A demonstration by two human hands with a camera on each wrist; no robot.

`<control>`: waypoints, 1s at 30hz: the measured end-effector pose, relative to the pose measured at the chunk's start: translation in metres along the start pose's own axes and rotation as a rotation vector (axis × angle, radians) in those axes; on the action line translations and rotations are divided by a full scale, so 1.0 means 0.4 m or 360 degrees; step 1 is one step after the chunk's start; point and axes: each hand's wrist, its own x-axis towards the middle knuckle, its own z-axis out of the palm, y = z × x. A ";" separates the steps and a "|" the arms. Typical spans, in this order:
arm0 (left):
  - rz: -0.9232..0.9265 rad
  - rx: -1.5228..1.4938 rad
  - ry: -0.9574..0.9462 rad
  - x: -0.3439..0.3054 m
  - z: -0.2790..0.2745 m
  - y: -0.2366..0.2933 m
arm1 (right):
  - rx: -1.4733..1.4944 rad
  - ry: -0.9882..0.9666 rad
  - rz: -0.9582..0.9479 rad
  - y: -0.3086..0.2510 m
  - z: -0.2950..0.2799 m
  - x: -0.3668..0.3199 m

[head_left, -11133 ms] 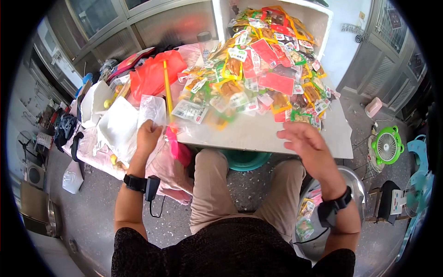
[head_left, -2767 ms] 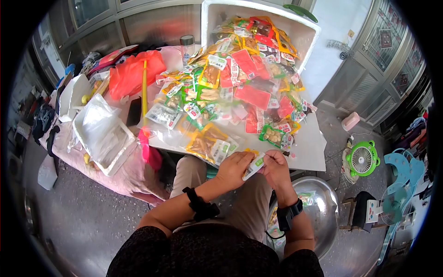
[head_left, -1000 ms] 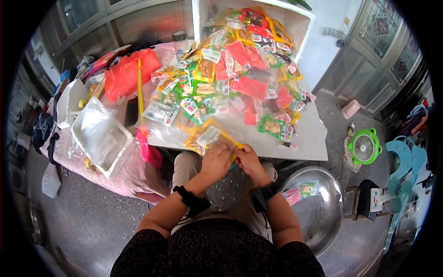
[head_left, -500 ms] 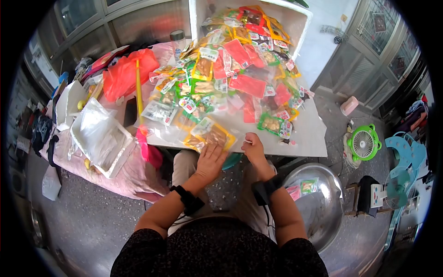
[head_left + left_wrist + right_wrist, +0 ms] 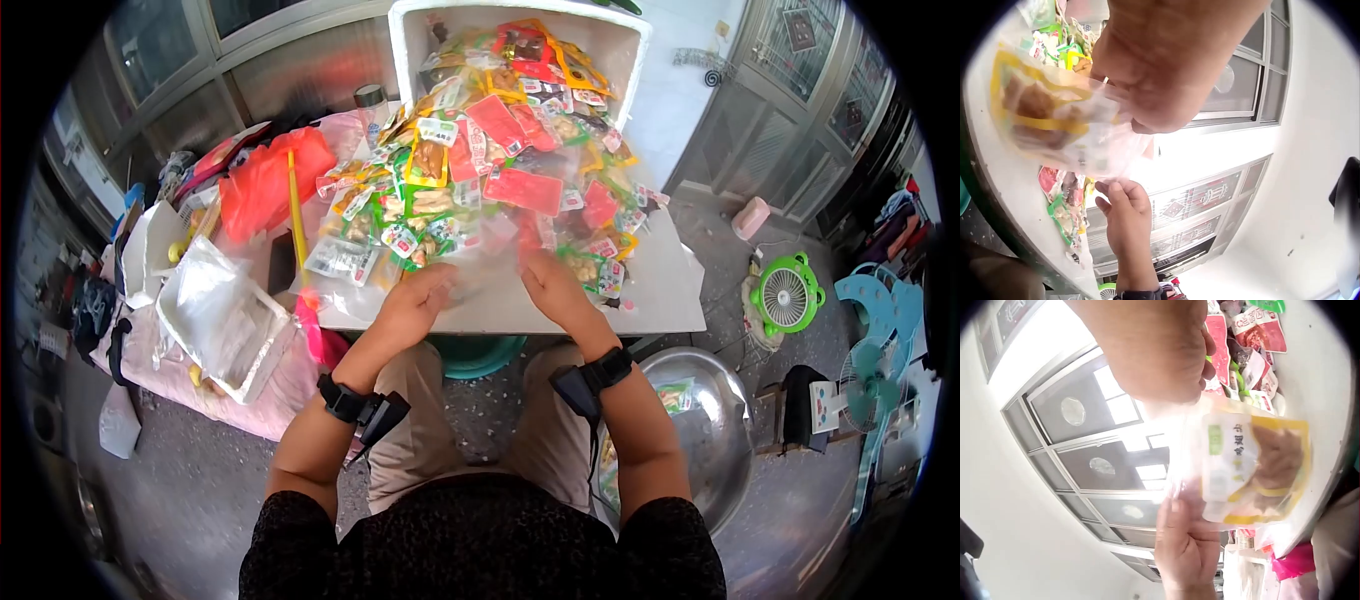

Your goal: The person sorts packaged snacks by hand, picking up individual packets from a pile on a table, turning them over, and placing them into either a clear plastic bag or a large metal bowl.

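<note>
A clear plastic bag (image 5: 1194, 481) hangs between my two hands over the table's front edge. Inside it lie yellow-edged snack packets (image 5: 1279, 469) with brown pieces, one bearing a white label; motion blurs the bag in the head view. My left hand (image 5: 412, 305) pinches one upper corner of the bag, fingers curled in. At the opposite corner, my right hand (image 5: 558, 292) grips the bag's edge between thumb and fingers, as the left wrist view also shows. Beyond both hands spreads a heap of snack packets (image 5: 523, 190) in red, green and yellow.
The heap spills from a white foam box (image 5: 643, 70) onto the white table (image 5: 660, 312). Left, a foam tray (image 5: 262, 345) holds clear bags, beside a yellow stick (image 5: 298, 225) and a red bag (image 5: 275, 180). A metal basin (image 5: 715, 440) stands low right, a teal basin (image 5: 485, 358) under the table.
Both hands earlier held a small packet, then worked at the bag on the table edge. Half a second ago my left hand lay on it; now both hold it raised, and my left has moved left.
</note>
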 end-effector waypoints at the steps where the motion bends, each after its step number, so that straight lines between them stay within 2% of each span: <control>1: -0.0210 -0.0056 -0.0109 0.017 -0.026 0.015 | 0.0008 -0.0036 -0.0019 -0.019 -0.033 0.018; 5: -0.0207 -0.0456 -0.0198 0.047 -0.074 0.064 | 0.0181 -0.0119 -0.0036 -0.098 -0.159 0.043; 8: -0.0361 -0.0882 -0.0284 0.033 -0.056 0.114 | 0.0191 -0.0270 0.0038 -0.138 -0.227 0.024; 9: -0.0315 -0.0834 -0.0331 0.025 -0.045 0.128 | 0.0157 -0.0344 0.0074 -0.146 -0.240 0.014; 12: -0.0216 -0.0727 -0.0468 0.004 -0.007 0.170 | 0.0083 -0.0343 -0.0104 -0.174 -0.236 -0.039; 15: -0.0166 -0.0703 -0.0597 -0.012 0.020 0.208 | 0.0003 -0.0638 -0.0056 -0.214 -0.271 -0.068; 18: -0.0234 -0.1018 -0.0431 -0.018 0.030 0.225 | -0.0033 -0.0526 -0.0189 -0.188 -0.336 -0.114; 19: -0.0221 -0.0942 -0.0418 -0.019 0.032 0.206 | -0.0024 -0.0382 -0.0240 -0.175 -0.363 -0.142; 22: -0.0317 -0.0864 -0.0489 -0.036 0.037 0.131 | -0.0099 -0.0473 0.0264 -0.145 -0.432 -0.234; 23: -0.0371 -0.0826 -0.0555 -0.050 0.040 0.094 | -0.0195 -0.0565 0.0313 -0.129 -0.441 -0.271; 27: -0.0616 -0.0537 -0.0704 -0.116 0.046 -0.048 | -0.0178 -0.0458 0.0897 -0.070 -0.464 -0.437; 30: -0.0735 -0.0281 -0.0677 -0.168 0.048 -0.132 | -0.0058 -0.0321 0.1325 0.012 -0.452 -0.602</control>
